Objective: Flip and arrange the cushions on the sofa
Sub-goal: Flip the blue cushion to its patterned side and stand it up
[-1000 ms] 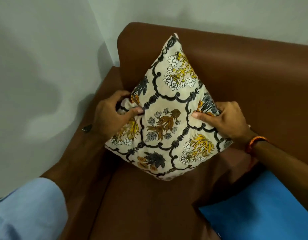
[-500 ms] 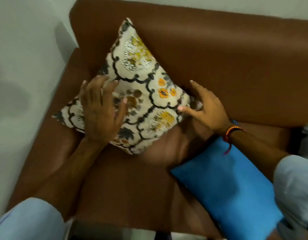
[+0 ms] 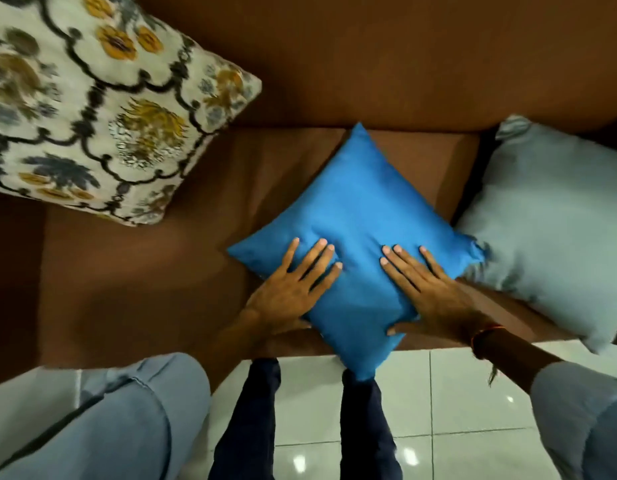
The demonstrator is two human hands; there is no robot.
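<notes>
Sofa [image 3: 369, 64]: brown, seat and backrest in view.
Floral cushion [image 3: 92, 109]: at the left end, apart from the others.
Blue cushion [image 3: 362, 202]: mid-seat, diamond-wise (lower corner overhangs the front edge), right corner touching the pale grey cushion [image 3: 556, 220].
Left hand [image 3: 289, 292], right hand [image 3: 428, 292]: fingers straight, spread flat on the blue cushion, thumbs at its lower edges.

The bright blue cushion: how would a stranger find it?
On the brown sofa, three cushions sit in a row. The bright blue cushion is the middle one, turned like a diamond. Unlike the floral cushion and the pale grey cushion, it is plain vivid blue, under the left hand and right hand.
</notes>
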